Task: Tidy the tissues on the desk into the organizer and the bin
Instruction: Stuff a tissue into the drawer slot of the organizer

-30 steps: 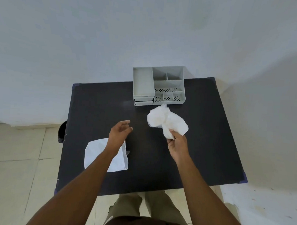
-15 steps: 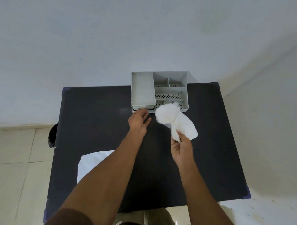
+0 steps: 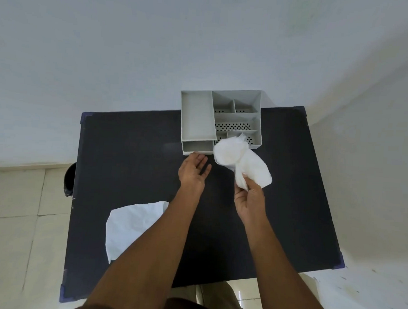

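Desk [image 3: 132,165] comes first, a big flat black desk pushed up to a pale wall [image 3: 109,45]. On its far edge a grey plastic organizer with many small boxes [image 3: 197,116] is sitting, and its little bottom drawer [image 3: 197,146] is sticking out toward the person. A flat white tissue sheet [image 3: 132,223] is lying near the front left of the desk, partly hidden under the left arm. A dark round bin [image 3: 69,183] is peeking out from behind the desk's left edge, down on the floor.

The right hand [image 3: 248,203] is holding a puffy crumpled white tissue [image 3: 240,159] up in the air just in front of the organizer, with its fingers pinched shut on the tissue's bottom end. The left hand [image 3: 193,171] is resting just in front of the open drawer, its fingers apart and holding nothing.

The tissue is looking very light and soft. It would probably squash easily and tear if pulled hard, so a gentle pinch on a bunched part seems best. The flat sheet may be harder to lift, so picking at a corner seems smart.

Nothing is blocking the drawer except the left hand near it. The drawer is looking small, so the puffy tissue may need squeezing to fit.
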